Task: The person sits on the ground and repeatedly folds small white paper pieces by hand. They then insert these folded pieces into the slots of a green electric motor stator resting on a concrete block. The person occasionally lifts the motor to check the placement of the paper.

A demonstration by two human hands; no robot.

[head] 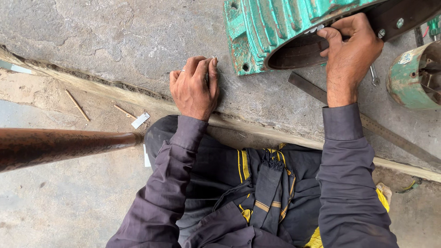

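Rough grey stone slab, cracked concrete floor, rusty brown pipe, wooden sticks, flat daylight

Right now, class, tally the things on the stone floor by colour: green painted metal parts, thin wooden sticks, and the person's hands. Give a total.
Green painted metal parts: 2, the big ribbed housing and the small round cover.
Thin wooden sticks: 2.
Hands: 2, left hand and right hand.
Total: 6

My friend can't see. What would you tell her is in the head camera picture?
A seated person's right hand grips the rim of a big green ribbed metal housing lying on a stone slab. Their left hand rests flat on the slab. A rusty pipe lies at left.
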